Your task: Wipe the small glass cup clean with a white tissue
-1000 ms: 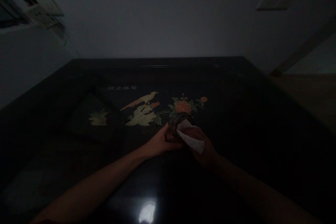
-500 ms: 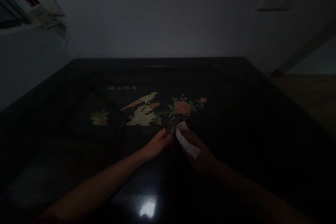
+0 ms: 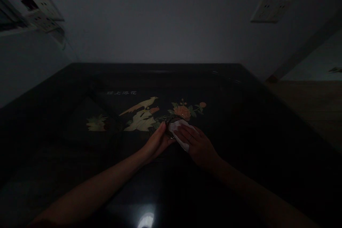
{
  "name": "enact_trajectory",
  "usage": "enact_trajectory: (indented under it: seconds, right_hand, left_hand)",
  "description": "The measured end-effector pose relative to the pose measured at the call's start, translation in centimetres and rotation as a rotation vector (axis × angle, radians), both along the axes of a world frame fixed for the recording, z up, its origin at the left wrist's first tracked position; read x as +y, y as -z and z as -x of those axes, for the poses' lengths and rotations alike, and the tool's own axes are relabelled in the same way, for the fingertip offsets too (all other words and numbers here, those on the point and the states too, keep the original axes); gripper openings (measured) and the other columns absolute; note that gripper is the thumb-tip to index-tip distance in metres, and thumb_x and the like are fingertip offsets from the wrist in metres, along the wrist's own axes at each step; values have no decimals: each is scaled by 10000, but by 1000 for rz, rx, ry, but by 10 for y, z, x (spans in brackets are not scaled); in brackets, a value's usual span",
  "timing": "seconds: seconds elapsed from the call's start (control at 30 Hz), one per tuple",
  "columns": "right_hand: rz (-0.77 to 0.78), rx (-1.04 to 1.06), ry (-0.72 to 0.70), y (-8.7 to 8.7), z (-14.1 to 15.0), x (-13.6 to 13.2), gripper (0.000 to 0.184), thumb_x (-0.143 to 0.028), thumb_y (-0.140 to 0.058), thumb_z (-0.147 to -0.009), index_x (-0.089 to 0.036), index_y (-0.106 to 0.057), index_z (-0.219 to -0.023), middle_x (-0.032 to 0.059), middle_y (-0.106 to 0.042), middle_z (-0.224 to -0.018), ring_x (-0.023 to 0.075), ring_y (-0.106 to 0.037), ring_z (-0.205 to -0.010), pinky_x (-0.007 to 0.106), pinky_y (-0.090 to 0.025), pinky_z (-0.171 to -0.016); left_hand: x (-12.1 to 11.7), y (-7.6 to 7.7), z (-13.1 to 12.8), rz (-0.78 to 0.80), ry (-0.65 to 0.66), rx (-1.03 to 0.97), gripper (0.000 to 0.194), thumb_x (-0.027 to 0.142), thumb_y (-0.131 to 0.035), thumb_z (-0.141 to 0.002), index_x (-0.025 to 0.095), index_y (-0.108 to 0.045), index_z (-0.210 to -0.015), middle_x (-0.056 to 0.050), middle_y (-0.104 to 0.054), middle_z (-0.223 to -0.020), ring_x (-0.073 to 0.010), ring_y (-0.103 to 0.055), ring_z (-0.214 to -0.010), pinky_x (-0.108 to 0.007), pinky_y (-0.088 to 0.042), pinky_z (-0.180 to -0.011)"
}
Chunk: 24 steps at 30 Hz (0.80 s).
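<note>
Over the black glossy tabletop point(image 3: 213, 171), my left hand point(image 3: 156, 142) grips the left side of a dark, round, glassy dish point(image 3: 168, 122). Its thumb and fingers are closed around the rim. My right hand point(image 3: 200, 146) presses a white tissue point(image 3: 175, 126) onto the dish, fingers bent over the paper. Much of the dish is hidden by the tissue and the hands, and the dim light blurs its details. Whether it touches the table I cannot tell.
A coloured bird point(image 3: 141, 105) and a peony point(image 3: 182, 111) decorate the tabletop, with pale lettering point(image 3: 121, 93) to their left. Wall sockets point(image 3: 269, 10) are on the right, more sockets point(image 3: 48, 9) on the left. A grey wall point(image 3: 160, 17) borders the table's far edge.
The tissue has moved left and now lies spread over the dish, with my right hand's fingers on top. The dish has turned in my left hand. The whole view has shifted slightly.
</note>
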State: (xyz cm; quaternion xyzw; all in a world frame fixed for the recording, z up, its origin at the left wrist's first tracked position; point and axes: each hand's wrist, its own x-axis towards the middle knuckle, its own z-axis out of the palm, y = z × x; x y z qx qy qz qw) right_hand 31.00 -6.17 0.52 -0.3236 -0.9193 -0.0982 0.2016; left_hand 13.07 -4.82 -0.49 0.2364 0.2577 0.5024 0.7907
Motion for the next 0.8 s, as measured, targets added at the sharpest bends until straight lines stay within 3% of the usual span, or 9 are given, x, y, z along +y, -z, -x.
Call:
enact_trajectory:
  seconds: [0.13,0.27,0.4,0.6,0.7,0.8]
  right_hand:
    - [-9,25,-5,4,0,2,508,-63,-425,-878,-114,-416,-1383,122,-573,-1328,222,-456,-1280,413,-428,-994]
    - [39,94,4,8,2,3,507,-52,-434,-864,-101,-436,-1369,133,-591,-1302,233,-468,-1268,412,-453,-982]
    - [232,294,-24,8,11,-2,415,-101,-428,-885,-104,-519,-1290,136,-648,-1201,225,-559,-1168,395,-486,-970]
    - [521,516,40,-6,26,-19,402,-229,-417,-927,-126,-474,-1312,146,-641,-1202,234,-594,-1135,377,-501,-954]
    - [497,491,59,-10,29,-20,423,-216,-407,-925,-133,-455,-1337,139,-649,-1193,239,-600,-1131,377,-502,-954]
    - [444,323,25,-11,24,-12,435,-169,-381,-915,-101,-468,-1335,153,-608,-1267,234,-580,-1167,364,-503,-959]
  left_hand:
    - [2,-1,0,21,14,-8,423,431,-628,-813,174,-584,-1146,-120,-619,-1190,-220,-571,-1089,-357,-430,-953]
    - [-1,-4,0,-12,20,18,397,320,-673,-797,223,-562,-1166,-81,-607,-1212,-183,-577,-1071,-323,-429,-943]
    - [-7,-7,1,-66,34,105,446,283,-705,-775,279,-552,-1194,-48,-597,-1236,-187,-558,-1124,-316,-411,-968]
    - [-9,-5,7,-137,15,241,607,293,-726,-751,283,-491,-1310,-58,-588,-1265,-212,-519,-1186,-316,-343,-1033]
    - [-8,-7,9,-132,-23,232,590,311,-765,-703,241,-557,-1251,-77,-616,-1219,-237,-527,-1177,-333,-340,-1038]
    - [-6,-7,9,-94,-47,188,524,331,-784,-675,227,-617,-1160,-80,-635,-1183,-246,-549,-1148,-351,-365,-1019]
